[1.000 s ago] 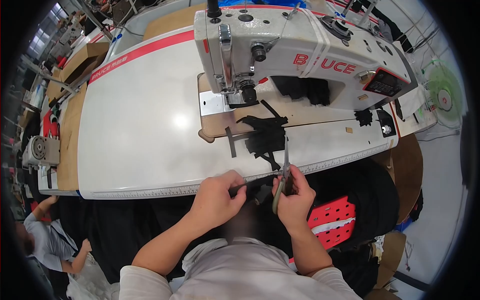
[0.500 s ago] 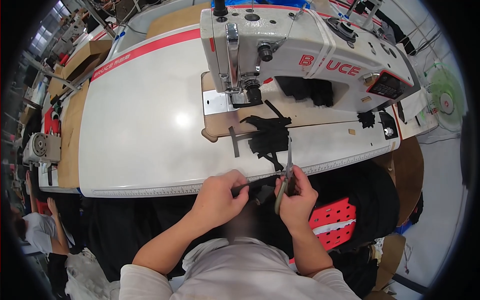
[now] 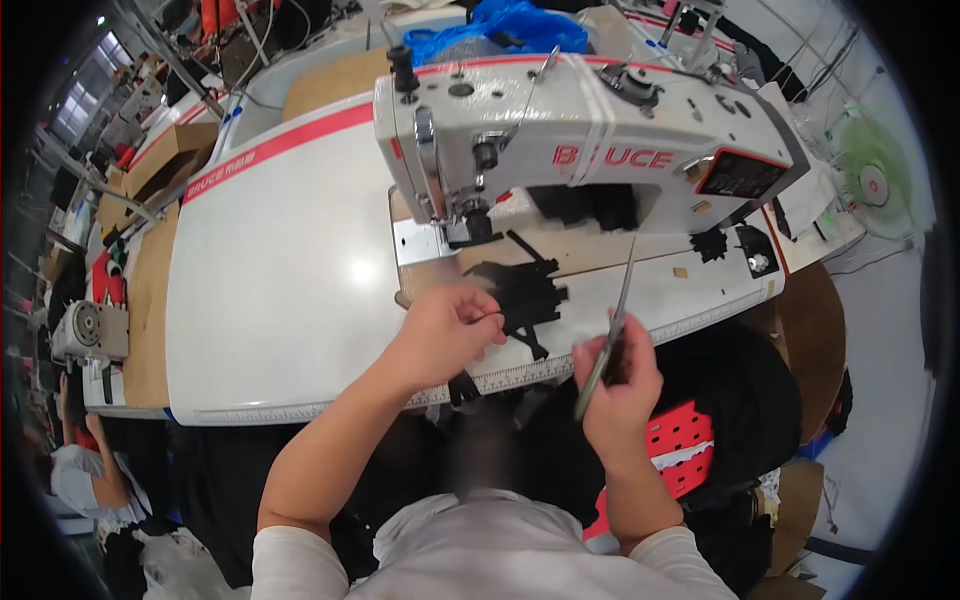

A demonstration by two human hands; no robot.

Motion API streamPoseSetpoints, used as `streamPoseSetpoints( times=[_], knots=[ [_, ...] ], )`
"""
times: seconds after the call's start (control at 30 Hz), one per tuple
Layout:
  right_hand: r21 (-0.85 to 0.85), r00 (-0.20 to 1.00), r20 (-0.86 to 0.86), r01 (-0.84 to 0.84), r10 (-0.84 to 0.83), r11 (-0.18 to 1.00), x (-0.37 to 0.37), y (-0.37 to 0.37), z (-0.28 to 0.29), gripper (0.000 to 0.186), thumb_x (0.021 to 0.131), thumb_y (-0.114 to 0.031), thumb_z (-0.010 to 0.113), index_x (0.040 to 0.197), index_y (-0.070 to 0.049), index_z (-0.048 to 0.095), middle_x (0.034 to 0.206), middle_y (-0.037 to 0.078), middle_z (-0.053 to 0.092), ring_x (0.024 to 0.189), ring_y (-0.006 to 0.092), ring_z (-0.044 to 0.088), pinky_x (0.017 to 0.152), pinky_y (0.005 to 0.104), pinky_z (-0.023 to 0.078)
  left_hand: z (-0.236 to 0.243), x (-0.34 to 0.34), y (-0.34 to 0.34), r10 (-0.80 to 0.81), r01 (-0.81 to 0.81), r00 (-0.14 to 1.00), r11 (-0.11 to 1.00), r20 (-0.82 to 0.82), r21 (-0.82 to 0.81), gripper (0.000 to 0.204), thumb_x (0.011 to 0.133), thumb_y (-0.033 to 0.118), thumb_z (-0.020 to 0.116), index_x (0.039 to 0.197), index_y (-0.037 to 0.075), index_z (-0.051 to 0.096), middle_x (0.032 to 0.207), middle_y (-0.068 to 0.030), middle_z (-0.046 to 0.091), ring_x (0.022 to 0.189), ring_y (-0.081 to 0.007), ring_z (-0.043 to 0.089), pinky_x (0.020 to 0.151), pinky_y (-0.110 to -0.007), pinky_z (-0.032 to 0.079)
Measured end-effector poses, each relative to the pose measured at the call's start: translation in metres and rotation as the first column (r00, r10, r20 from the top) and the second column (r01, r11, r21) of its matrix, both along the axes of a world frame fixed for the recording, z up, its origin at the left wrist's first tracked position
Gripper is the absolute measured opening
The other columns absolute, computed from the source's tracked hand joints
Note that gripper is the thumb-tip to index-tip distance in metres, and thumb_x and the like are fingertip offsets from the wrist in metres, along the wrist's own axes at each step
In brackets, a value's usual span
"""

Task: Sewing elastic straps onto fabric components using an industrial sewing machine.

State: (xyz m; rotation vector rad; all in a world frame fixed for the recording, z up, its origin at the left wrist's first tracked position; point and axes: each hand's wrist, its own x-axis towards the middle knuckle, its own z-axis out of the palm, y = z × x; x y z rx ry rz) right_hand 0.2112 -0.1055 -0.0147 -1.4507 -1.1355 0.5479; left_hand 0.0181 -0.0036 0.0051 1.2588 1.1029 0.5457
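Note:
My left hand [image 3: 452,332] is over the sewing table's front part, thumb and fingers pinched on a black fabric strip [image 3: 463,387] that hangs below the hand at the ruler edge. Just beyond it lies a loose pile of black fabric strips [image 3: 530,292], partly hidden by the hand. Over the front edge to the right, my right hand [image 3: 622,375] is closed round scissors [image 3: 621,295], their blades pointing up and away from me. The hand is slightly blurred, and the blades look shut.
A white sewing machine [image 3: 520,120] stands behind the pile, its needle area close to the strips. A ruler tape [image 3: 300,412] runs along the table's front edge. Black cloth and a red perforated panel [image 3: 680,430] are below at right. Another person [image 3: 90,475] sits at far left.
My left hand has moved forward over the table beside the pile, carrying the strip away from the scissors. The right hand and scissors have shifted right. The whole view has tilted slightly.

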Motion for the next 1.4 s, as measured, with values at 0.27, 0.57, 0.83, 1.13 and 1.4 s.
streamPoseSetpoints(
  times=[0.27, 0.57, 0.83, 1.13, 1.4],
  knots=[
    [-0.334, 0.625, -0.654, -0.744, 0.426, 0.579, 0.005, -0.047, -0.026, 0.040, 0.092, -0.009, 0.068, 0.128, -0.004, 0.052, 0.079, -0.004, 0.048, 0.071, 0.0047, 0.045, 0.066, 0.0223, 0.041, -0.002, -0.007, 0.009, 0.106, -0.079, 0.987, 0.976, 0.123, -0.204, 0.006, 0.090, 0.010, 0.067, 0.091, 0.005, 0.064, 0.081, -0.0061, 0.071, 0.058, -0.0075, 0.055, 0.055, -0.022, 0.041],
    [-0.351, 0.766, -0.386, -0.637, 0.513, 0.686, -0.010, -0.017, -0.029, 0.041, 0.089, -0.008, 0.069, 0.126, 0.001, 0.055, 0.080, 0.000, 0.058, 0.067, 0.0052, 0.051, 0.063, 0.0218, 0.044, -0.006, -0.014, 0.003, 0.078, -0.055, 0.992, 0.976, 0.103, -0.209, 0.007, 0.090, 0.011, 0.067, 0.088, 0.004, 0.065, 0.079, -0.0055, 0.070, 0.059, -0.0082, 0.055, 0.056, -0.023, 0.041],
    [-0.411, 0.817, -0.292, -0.577, 0.497, 0.706, -0.009, -0.013, -0.028, 0.041, 0.084, -0.006, 0.070, 0.122, 0.003, 0.060, 0.084, 0.007, 0.069, 0.075, 0.0067, 0.059, 0.071, 0.0253, 0.050, -0.008, -0.020, 0.006, 0.084, -0.061, 0.993, 0.965, 0.080, -0.255, 0.005, 0.089, 0.009, 0.067, 0.088, 0.004, 0.066, 0.080, -0.0057, 0.071, 0.059, -0.0080, 0.055, 0.056, -0.023, 0.042],
    [-0.216, 0.781, -0.478, -0.548, 0.402, 0.808, -0.017, -0.014, -0.014, 0.053, 0.084, -0.001, 0.077, 0.131, 0.004, 0.054, 0.102, 0.009, 0.068, 0.088, 0.0110, 0.064, 0.080, 0.0263, 0.053, -0.005, -0.032, -0.025, -0.044, 0.066, 0.994, 0.970, 0.097, -0.235, 0.009, 0.092, 0.008, 0.067, 0.097, 0.002, 0.062, 0.086, -0.0085, 0.073, 0.063, -0.0090, 0.062, 0.057, -0.022, 0.046],
    [-0.120, 0.743, -0.570, -0.498, 0.351, 0.859, -0.027, -0.010, -0.020, 0.057, 0.084, 0.002, 0.075, 0.136, 0.000, 0.052, 0.098, 0.008, 0.067, 0.085, 0.0101, 0.065, 0.077, 0.0231, 0.053, -0.008, -0.025, -0.041, -0.164, 0.189, 0.979, 0.951, 0.119, -0.245, 0.010, 0.094, 0.007, 0.064, 0.094, 0.003, 0.056, 0.085, -0.0084, 0.072, 0.065, -0.0100, 0.063, 0.055, -0.023, 0.045]
  ],
)
